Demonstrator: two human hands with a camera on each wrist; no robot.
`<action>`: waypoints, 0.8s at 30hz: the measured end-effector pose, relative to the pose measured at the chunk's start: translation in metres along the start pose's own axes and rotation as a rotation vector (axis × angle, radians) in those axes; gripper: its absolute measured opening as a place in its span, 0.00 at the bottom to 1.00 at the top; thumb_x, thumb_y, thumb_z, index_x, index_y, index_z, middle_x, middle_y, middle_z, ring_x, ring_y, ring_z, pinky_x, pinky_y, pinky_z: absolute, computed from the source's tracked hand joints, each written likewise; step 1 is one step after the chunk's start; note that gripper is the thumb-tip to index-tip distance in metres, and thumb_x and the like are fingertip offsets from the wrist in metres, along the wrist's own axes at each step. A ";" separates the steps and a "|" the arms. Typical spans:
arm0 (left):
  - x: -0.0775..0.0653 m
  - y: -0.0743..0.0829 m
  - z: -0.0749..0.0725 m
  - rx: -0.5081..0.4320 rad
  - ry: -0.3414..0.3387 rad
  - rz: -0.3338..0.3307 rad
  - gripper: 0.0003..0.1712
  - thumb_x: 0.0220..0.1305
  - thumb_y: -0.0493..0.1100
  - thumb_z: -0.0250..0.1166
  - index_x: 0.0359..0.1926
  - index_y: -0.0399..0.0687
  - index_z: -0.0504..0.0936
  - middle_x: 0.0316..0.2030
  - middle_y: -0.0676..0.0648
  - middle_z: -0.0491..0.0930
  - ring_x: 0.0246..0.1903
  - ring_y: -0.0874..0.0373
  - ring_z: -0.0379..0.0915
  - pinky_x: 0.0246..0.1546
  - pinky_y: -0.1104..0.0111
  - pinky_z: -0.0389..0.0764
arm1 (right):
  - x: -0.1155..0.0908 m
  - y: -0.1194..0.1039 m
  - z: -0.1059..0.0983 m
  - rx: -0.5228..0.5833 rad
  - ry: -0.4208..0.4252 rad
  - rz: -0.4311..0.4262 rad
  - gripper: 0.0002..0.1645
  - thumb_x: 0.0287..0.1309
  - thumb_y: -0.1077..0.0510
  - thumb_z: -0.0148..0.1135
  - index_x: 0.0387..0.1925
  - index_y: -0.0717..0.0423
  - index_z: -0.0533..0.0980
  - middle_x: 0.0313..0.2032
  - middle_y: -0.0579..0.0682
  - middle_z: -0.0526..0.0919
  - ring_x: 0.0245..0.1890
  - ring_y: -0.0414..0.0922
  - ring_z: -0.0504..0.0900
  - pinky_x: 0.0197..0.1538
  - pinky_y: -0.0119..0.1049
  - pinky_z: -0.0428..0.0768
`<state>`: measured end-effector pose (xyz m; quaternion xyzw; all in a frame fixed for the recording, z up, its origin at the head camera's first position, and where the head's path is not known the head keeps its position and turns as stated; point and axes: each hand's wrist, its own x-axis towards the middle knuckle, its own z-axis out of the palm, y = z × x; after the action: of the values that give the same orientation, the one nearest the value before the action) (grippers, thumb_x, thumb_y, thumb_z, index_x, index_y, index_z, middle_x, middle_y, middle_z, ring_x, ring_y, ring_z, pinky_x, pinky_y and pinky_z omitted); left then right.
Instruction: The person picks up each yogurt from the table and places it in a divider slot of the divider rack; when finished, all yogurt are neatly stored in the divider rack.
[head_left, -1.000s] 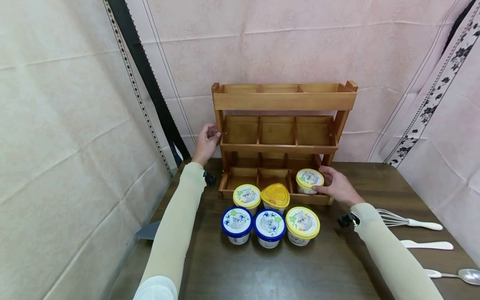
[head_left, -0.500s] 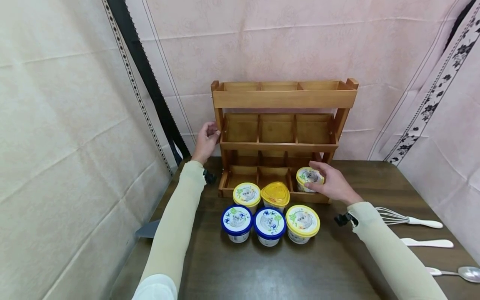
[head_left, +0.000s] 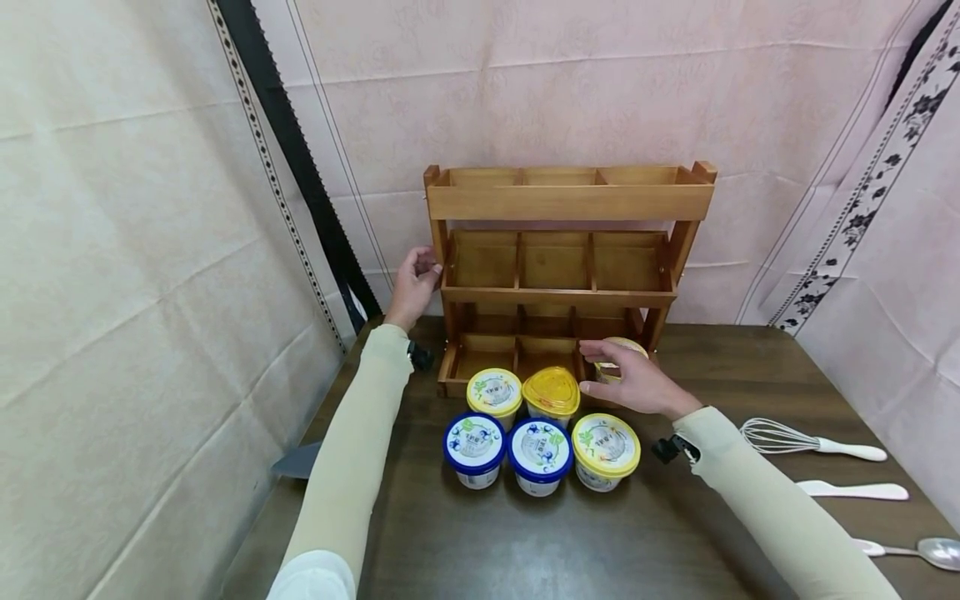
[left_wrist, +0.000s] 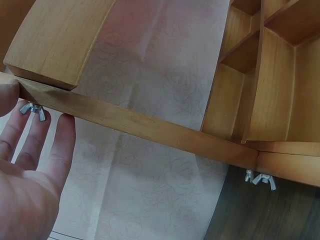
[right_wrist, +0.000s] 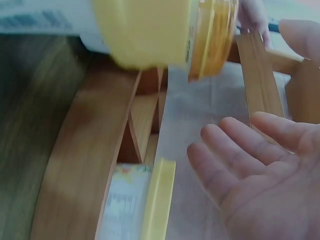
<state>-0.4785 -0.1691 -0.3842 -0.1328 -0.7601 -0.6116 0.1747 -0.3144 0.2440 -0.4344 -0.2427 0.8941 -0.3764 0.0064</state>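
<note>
My right hand is wide, nothing held. Domed tub just left of its fingertips; bay tub just beyond the fingers, in the rack's bottom right bay. I'd straddle the domed tub, thumb nearside, and pinch low without nudging the blue tub in front. My left hand pinches the rack post; decent brace. Edges: middle rail above the right fingers. Open room: bench right of them, short of the whisk.
</note>
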 end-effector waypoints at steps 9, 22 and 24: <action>-0.001 0.000 -0.001 -0.006 0.005 0.025 0.18 0.77 0.41 0.64 0.64 0.49 0.77 0.54 0.48 0.78 0.55 0.53 0.75 0.57 0.58 0.79 | 0.010 -0.007 0.015 -0.009 -0.135 -0.053 0.50 0.65 0.39 0.73 0.79 0.55 0.63 0.75 0.59 0.71 0.71 0.62 0.75 0.70 0.61 0.76; 0.000 0.000 -0.002 -0.024 -0.006 0.007 0.20 0.77 0.40 0.63 0.66 0.49 0.76 0.56 0.46 0.77 0.59 0.51 0.76 0.59 0.59 0.80 | 0.016 0.002 0.031 -0.019 -0.194 0.011 0.57 0.58 0.32 0.76 0.81 0.45 0.61 0.70 0.52 0.75 0.63 0.51 0.78 0.66 0.53 0.81; 0.000 -0.001 -0.002 -0.031 -0.004 0.007 0.20 0.77 0.40 0.63 0.66 0.49 0.76 0.56 0.46 0.77 0.59 0.51 0.76 0.59 0.59 0.80 | 0.016 0.003 0.031 -0.010 -0.192 0.012 0.57 0.57 0.33 0.76 0.80 0.44 0.61 0.70 0.51 0.75 0.63 0.51 0.78 0.66 0.53 0.82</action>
<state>-0.4783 -0.1709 -0.3847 -0.1394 -0.7504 -0.6225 0.1731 -0.3237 0.2174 -0.4560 -0.2722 0.8926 -0.3471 0.0931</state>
